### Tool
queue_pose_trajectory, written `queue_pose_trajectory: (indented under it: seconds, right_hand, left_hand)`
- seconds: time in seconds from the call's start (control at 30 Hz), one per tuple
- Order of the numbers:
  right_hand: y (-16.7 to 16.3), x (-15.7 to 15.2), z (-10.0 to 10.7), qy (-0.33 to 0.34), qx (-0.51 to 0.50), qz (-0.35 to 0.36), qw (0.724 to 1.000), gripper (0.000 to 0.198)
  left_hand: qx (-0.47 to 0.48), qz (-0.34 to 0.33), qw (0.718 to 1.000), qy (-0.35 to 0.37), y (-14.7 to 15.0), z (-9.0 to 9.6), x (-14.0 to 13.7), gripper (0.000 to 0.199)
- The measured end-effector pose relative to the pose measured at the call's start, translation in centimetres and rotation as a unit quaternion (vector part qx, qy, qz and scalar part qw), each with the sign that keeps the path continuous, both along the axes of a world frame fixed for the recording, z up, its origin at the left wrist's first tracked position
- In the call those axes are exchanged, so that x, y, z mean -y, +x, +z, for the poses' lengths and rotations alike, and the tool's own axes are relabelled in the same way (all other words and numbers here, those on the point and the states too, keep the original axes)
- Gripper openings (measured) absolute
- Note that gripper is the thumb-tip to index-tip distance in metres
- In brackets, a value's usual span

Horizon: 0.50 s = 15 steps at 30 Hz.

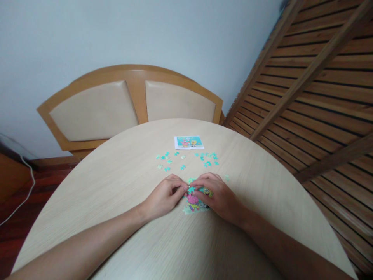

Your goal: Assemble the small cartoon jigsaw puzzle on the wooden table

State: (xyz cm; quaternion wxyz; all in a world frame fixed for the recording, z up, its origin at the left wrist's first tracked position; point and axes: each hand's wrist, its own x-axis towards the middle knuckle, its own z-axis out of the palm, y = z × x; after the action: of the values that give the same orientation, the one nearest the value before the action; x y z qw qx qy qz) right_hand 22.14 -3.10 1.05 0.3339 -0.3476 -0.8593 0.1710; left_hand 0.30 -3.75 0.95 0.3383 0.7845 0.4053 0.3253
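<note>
A partly joined jigsaw puzzle (pixel 193 200) lies flat near the middle of the round table, showing a pink figure and a yellow one on turquoise. A turquoise puzzle piece (pixel 191 189) sits between the fingertips of both hands at the puzzle's upper part. My left hand (pixel 167 194) comes in from the left, thumb and forefinger pinched at that piece's left edge. My right hand (pixel 217 194) arches over the puzzle's right side and hides part of it, its thumb and fingers closed about the piece from the right. Whether the piece is seated or lifted, I cannot tell.
Loose puzzle pieces (pixel 169 161) are scattered beyond my left hand, and more loose pieces (pixel 207 164) beyond my right. A picture card (pixel 189 142) lies behind them. Past the round table (pixel 122 167) stands a padded bench (pixel 96 109); a slatted wooden panel (pixel 320 85) rises at right.
</note>
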Motion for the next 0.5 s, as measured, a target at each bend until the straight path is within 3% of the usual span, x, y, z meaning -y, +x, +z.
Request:
queue_pose_trajectory:
  seconds: [0.23,0.37,0.5]
  right_hand:
    - [1.4,-1.1,0.4,-0.077,-0.044,-0.062,0.994,0.010]
    - [3.6,-2.5,0.9,-0.144,-0.062,-0.122,0.980,0.013]
    - [4.6,-3.1,1.0,-0.182,-0.058,-0.115,0.975,0.018]
  left_hand:
    - [-0.014,-0.024,0.998,0.064,-0.3,0.1,0.3,0.020]
    - [-0.079,-0.072,0.986,0.125,-0.6,-0.1,0.7,0.034]
    - [-0.148,-0.089,0.972,0.158,-0.8,-0.1,0.9,0.035]
